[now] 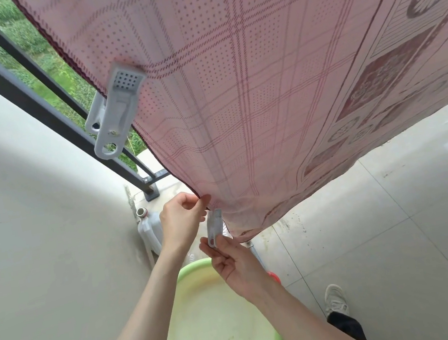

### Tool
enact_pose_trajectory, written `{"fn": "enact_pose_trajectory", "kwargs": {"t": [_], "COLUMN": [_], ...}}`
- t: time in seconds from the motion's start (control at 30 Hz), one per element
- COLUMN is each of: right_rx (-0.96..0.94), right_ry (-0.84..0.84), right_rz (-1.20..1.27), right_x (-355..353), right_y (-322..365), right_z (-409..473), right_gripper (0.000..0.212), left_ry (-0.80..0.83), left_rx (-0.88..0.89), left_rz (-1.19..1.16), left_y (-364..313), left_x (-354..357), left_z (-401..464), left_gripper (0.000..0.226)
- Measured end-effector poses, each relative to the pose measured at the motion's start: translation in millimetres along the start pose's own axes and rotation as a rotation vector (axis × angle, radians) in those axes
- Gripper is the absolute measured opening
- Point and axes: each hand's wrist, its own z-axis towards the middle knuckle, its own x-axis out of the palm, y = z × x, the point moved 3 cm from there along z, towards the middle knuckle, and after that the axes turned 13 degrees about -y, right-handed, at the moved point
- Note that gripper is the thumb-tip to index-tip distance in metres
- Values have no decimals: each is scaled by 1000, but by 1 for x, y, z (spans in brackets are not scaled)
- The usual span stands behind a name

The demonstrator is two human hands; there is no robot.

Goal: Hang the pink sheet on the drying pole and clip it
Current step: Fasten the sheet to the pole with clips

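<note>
Head view, only one available: pink sheet (260, 74) is already up and draped, filling the top and right of frame; the drying pole itself isn't visible, so I can't confirm how it sits on it. One white clip (116, 116) is already clamped on the sheet's dark-trimmed left edge, high up near the black railing (24, 81). Step in hand looks like the clipping stage, second clip at the lower corner. Left hand (179, 221) has thumb and fingers curled in a pinch on the sheet's bottom corner, holding the edge taut. Right hand (232, 263) sits just below it, fingers curled round the tail of a second white clip (215, 227), which points up with its mouth touching or just under the hem; whether it has bitten onto fabric I can't tell, the tip is too small and partly masked by the sheet. Below the hands: green basin (212, 320) on the tiled floor (404, 228), white plastic jug (148, 230) against the wall (15, 204), a shoe (335, 299) at the right. Next move, my read: squeeze the clip open, feed the pinched corner fully between its halves, release, then let go with the left and check it holds. Risk is only catching the trim, so the clip slips off.
</note>
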Motion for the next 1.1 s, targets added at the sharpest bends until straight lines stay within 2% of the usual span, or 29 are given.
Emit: {"fn": "enact_pose_trajectory", "kwargs": {"t": [0.2, 0.43, 0.53, 0.7, 0.83, 0.9, 1.0, 1.1], "right_rx": [5, -50, -67, -116, -129, -154, -346, -597], "right_ry": [22, 22, 14, 90, 100, 59, -55, -88], "right_rz": [11, 27, -10, -314, -482, -600, -925, -1264], "right_x": [9, 13, 17, 21, 22, 19, 12, -2], "right_y": [4, 6, 5, 11, 20, 26, 50, 95], "right_z": [1, 2, 2, 2, 5, 6, -5, -42], "right_gripper": [12, 18, 18, 20, 7, 18, 41, 48], "left_ry": [-21, -59, -77, -87, -81, -88, -157, -203], "left_rx": [25, 169, 162, 134, 136, 157, 177, 313], "left_rz": [42, 185, 168, 135, 125, 151, 216, 290], "left_y": [-2, -6, -2, 2, 3, 5, 13, 6], "left_x": [0, -3, -1, -1, -3, -4, -9, -4], "left_z": [-4, -7, -7, -3, -2, -6, -21, -70], "left_gripper": [24, 23, 24, 24, 21, 14, 16, 25]}}
